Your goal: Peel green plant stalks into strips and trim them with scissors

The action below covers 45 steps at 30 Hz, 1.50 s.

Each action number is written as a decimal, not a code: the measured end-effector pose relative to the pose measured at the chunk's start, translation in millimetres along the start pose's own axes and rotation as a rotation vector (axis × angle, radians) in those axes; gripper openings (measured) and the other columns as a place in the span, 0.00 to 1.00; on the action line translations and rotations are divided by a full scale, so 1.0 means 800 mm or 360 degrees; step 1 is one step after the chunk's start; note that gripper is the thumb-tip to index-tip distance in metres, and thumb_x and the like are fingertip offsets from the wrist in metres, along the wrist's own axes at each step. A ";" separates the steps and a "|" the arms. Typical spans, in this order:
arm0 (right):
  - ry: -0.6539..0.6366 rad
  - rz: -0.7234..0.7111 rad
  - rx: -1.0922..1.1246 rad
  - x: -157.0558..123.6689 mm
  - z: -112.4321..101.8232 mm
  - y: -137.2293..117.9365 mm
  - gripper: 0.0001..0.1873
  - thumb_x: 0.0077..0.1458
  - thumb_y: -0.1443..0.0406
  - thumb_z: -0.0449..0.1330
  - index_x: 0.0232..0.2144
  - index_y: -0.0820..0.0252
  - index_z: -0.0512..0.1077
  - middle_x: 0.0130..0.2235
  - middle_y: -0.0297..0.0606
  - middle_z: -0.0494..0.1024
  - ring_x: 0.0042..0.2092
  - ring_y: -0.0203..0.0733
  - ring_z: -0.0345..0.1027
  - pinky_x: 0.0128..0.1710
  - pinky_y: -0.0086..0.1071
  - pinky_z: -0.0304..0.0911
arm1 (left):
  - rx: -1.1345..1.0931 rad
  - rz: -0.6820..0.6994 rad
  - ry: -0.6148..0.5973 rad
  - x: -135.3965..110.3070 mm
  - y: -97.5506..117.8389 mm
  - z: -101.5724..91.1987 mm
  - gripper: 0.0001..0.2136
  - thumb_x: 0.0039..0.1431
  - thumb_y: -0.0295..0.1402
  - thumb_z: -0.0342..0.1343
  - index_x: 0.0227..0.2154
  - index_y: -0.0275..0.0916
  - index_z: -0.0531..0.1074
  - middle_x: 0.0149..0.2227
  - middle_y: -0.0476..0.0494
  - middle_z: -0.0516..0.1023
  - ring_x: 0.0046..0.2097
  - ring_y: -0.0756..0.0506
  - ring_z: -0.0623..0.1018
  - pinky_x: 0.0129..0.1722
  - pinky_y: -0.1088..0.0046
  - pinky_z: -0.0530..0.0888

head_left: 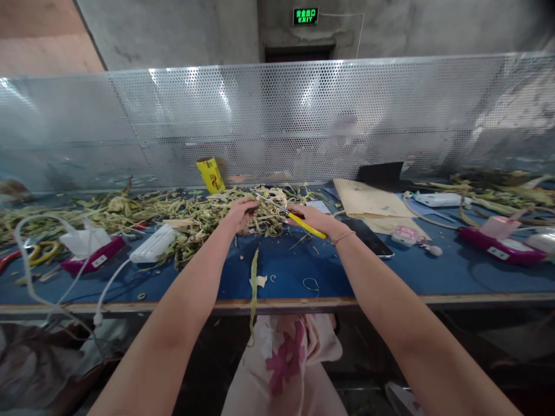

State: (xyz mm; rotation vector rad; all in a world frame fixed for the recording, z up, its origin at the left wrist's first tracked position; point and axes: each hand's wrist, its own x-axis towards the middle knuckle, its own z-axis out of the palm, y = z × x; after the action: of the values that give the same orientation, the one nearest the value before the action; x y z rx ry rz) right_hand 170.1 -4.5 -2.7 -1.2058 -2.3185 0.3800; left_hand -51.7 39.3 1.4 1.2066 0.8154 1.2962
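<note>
My right hand (310,215) is closed round the yellow handle of a tool (309,225) with a long, thin metal end; its exact kind is hard to make out. The metal end points up and left, toward my left hand (243,214). My left fingers are curled and pinched on a greenish plant strip, mostly hidden by the hand. Both hands are at the near side of a tangled heap of dry, pale green plant strips (208,211). One long strip (254,283) hangs over the table's front edge between my arms.
Left are a white power strip (154,244), a purple socket block (97,257) with cables, and scissors (43,252). Right lie a phone (368,238), brown paper (368,199), a pink case (405,235) and another purple block (503,245). A perforated metal screen (277,115) stands behind.
</note>
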 end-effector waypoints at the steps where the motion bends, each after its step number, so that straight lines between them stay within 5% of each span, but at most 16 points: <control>1: 0.0005 -0.0011 -0.0008 0.000 0.001 0.000 0.26 0.51 0.48 0.50 0.46 0.58 0.64 0.42 0.41 0.72 0.40 0.41 0.65 0.39 0.32 0.58 | 0.0005 0.0001 0.0004 0.000 0.000 0.000 0.08 0.34 0.24 0.60 0.16 0.34 0.64 0.17 0.52 0.65 0.20 0.55 0.67 0.20 0.79 0.63; 13: 0.0099 0.0006 -0.0346 0.003 0.004 -0.008 0.14 0.54 0.57 0.48 0.36 0.58 0.68 0.34 0.41 0.74 0.32 0.40 0.64 0.31 0.29 0.54 | 0.0034 -0.0053 0.0050 -0.004 0.004 0.005 0.08 0.35 0.23 0.60 0.16 0.34 0.65 0.16 0.51 0.65 0.20 0.55 0.67 0.20 0.80 0.65; 32: 0.0134 0.0000 -0.0541 0.007 0.008 -0.010 0.14 0.56 0.59 0.47 0.32 0.59 0.68 0.31 0.42 0.74 0.32 0.41 0.66 0.31 0.30 0.53 | -0.0127 -0.0160 0.0076 -0.002 0.003 0.001 0.07 0.39 0.21 0.56 0.17 0.34 0.62 0.15 0.52 0.65 0.19 0.56 0.67 0.19 0.81 0.64; 40: 0.0310 0.0314 -0.0434 0.011 0.015 -0.003 0.19 0.53 0.52 0.50 0.35 0.61 0.67 0.34 0.47 0.75 0.35 0.45 0.68 0.31 0.31 0.56 | -0.0145 -0.0182 0.0116 -0.002 0.004 0.002 0.08 0.41 0.21 0.56 0.18 0.34 0.62 0.16 0.52 0.65 0.19 0.56 0.67 0.21 0.80 0.65; 45: 0.0213 0.0560 -0.0367 0.015 0.026 -0.007 0.16 0.49 0.57 0.54 0.37 0.63 0.67 0.36 0.46 0.75 0.37 0.45 0.69 0.30 0.29 0.57 | -0.0205 -0.0176 0.0123 -0.003 0.004 0.003 0.06 0.44 0.21 0.55 0.19 0.34 0.64 0.18 0.50 0.67 0.22 0.55 0.70 0.23 0.80 0.68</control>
State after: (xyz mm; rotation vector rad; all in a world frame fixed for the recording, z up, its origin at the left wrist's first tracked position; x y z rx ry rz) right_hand 148.8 1.5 -14.0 -1.7052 -2.0769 0.1455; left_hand -50.7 36.0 4.9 1.0013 0.8298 1.2912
